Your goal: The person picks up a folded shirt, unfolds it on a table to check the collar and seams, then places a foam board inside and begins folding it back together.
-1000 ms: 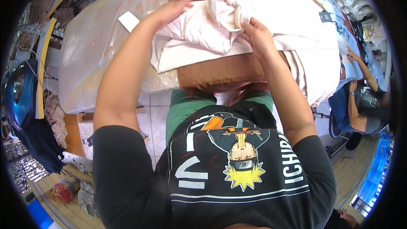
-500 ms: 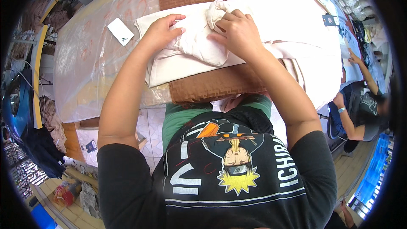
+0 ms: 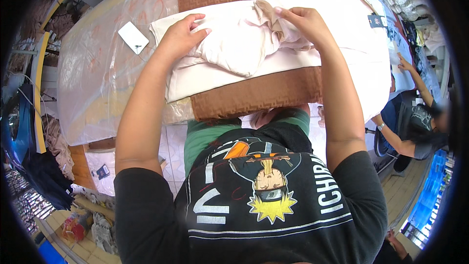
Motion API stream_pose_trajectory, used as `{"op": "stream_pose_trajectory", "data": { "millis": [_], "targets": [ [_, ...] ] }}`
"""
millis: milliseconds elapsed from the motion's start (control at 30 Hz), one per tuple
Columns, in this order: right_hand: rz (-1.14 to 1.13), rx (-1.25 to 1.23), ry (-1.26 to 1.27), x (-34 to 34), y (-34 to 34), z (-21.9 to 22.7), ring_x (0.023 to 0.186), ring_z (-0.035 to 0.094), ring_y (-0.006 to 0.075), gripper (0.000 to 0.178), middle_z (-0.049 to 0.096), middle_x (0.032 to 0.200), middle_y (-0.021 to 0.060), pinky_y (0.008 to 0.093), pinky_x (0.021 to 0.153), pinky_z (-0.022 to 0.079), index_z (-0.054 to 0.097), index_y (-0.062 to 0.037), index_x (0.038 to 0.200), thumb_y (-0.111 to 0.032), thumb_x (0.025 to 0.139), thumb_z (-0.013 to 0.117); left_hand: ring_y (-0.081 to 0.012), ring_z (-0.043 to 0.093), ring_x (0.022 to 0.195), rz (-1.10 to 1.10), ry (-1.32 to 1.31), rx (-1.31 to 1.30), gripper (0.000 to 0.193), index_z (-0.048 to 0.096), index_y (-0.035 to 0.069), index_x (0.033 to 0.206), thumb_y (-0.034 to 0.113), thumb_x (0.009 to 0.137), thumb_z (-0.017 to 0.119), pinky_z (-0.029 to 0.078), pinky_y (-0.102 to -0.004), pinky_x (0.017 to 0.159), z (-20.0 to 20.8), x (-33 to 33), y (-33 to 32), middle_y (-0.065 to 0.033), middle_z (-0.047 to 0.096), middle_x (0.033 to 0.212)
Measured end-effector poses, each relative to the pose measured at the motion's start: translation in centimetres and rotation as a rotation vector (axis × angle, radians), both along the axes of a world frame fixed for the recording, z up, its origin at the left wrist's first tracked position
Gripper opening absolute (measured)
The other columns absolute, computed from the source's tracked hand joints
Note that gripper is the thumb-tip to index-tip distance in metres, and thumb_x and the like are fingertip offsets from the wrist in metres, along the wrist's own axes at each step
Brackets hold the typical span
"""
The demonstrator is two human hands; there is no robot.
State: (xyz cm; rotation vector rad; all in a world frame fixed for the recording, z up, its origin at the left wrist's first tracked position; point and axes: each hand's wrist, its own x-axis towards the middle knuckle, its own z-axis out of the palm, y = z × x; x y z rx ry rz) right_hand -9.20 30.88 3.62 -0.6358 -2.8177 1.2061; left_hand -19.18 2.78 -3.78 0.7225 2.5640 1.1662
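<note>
A cream garment (image 3: 229,51) lies bunched in loose folds on flat cream cloth (image 3: 210,84) near the far side of the padded table. At its left end is my left hand (image 3: 184,35), thumb and forefinger apart, fingertips resting at the folds. My right hand (image 3: 309,25) pinches the garment's turned-back beige edge (image 3: 268,15) at the right end of the bunch. The curled fingers of that hand are partly hidden. Just left of my left hand lies a blank white card tag (image 3: 133,37) with a thin string.
Brown patterned cloth (image 3: 259,92) and clear plastic sheeting (image 3: 97,68) cover the table. A dark tag (image 3: 377,21) lies on the cream cloth at right. Another person (image 3: 415,122) sits at the right edge, with blue fabric alongside. Dark clothes (image 3: 44,171) hang at left.
My right hand has moved right, drawing the garment's edge with it and spreading the bunch so its beige underside shows. My left hand has stayed almost where it was.
</note>
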Motion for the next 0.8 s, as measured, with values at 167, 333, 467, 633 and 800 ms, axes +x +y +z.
{"op": "stream_pose_trajectory", "data": {
  "millis": [167,333,467,633,800],
  "targets": [
    [0.108,0.011,0.002,-1.7,-1.2,0.3,0.07,0.062,0.0157,0.037,0.067,0.079,0.0115,0.0288,0.064,0.049,0.07,-0.001,0.09,-0.037,0.08,0.066,-0.0313,0.05,0.114,0.079,0.55,-0.164,0.056,0.051,0.005,0.125,0.032,0.08,0.067,0.039,-0.038,0.097,2.6,4.9,3.0,-0.0171,0.052,0.123],
    [0.212,-0.465,0.163,-2.9,-1.3,1.1,0.072,0.062,0.0136,0.031,0.067,0.081,0.0083,0.028,0.064,0.049,0.068,-0.0022,0.097,-0.03,0.084,0.064,-0.0379,0.03,0.13,0.0,0.539,-0.089,0.085,0.03,-0.003,0.136,0.041,0.075,0.069,0.026,-0.0486,0.104,1.7,9.7,7.2,-0.0242,0.029,0.141],
    [0.213,-0.586,0.201,-3.2,-4.2,5.9,0.083,0.062,0.0146,0.023,0.066,0.091,0.0059,0.0257,0.07,0.049,0.064,-0.0067,0.105,-0.019,0.087,0.059,-0.0427,0.02,0.134,0.047,0.462,-0.2,0.1,0.009,-0.005,0.142,0.041,0.074,0.067,0.018,-0.0575,0.105,1.8,11.0,8.1,-0.0293,0.016,0.145],
    [0.267,-0.534,0.357,-2.4,-1.9,6.0,0.083,0.059,0.011,0.026,0.064,0.094,0.0059,0.0262,0.066,0.048,0.06,-0.0003,0.108,-0.018,0.088,0.056,-0.0455,0.014,0.135,0.012,0.467,-0.267,0.079,0.014,-0.001,0.143,0.02,0.079,0.056,0.014,-0.0598,0.106,0.4,10.6,7.4,-0.0252,0.014,0.148],
    [-0.051,-0.138,0.078,1.2,5.6,-2.6,0.074,0.062,0.0128,0.036,0.066,0.089,0.0078,0.0275,0.066,0.049,0.063,-0.0019,0.111,-0.026,0.084,0.062,-0.0435,0.01,0.137,-0.097,0.474,-0.426,0.066,0.028,0.003,0.141,0.027,0.084,0.052,0.01,-0.0615,0.105,0.3,11.3,7.1,-0.0231,0.015,0.148]
  ]
}}
